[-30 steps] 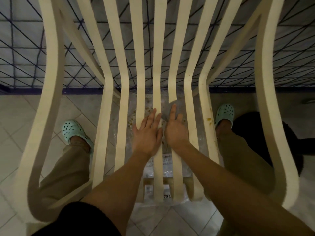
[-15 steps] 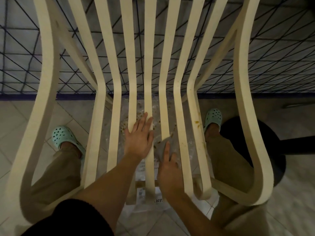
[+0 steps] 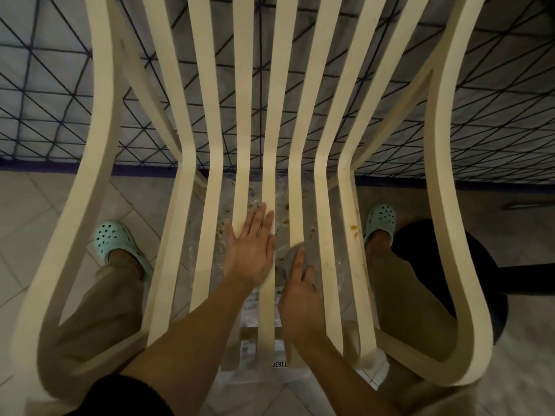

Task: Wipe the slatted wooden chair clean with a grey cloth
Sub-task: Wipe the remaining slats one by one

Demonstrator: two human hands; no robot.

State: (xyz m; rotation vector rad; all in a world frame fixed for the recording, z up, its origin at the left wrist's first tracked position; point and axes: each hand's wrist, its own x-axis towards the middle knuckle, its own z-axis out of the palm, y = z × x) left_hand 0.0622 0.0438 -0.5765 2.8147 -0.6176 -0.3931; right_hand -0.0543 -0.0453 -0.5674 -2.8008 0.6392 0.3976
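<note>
The slatted chair [image 3: 276, 115] stands on a tiled floor [image 3: 36, 205]. The left hand [image 3: 250, 250] lies flat across two middle slats, fingers straight, holding nothing. The right hand [image 3: 300, 298], forefinger straight and the other fingers curled, presses the grey cloth [image 3: 286, 262] onto the neighbouring slat.

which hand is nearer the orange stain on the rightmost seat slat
Right. The right hand, holding the grey cloth, is two slats left of the stain. The left hand lies flat further left, on the middle slats.
</note>
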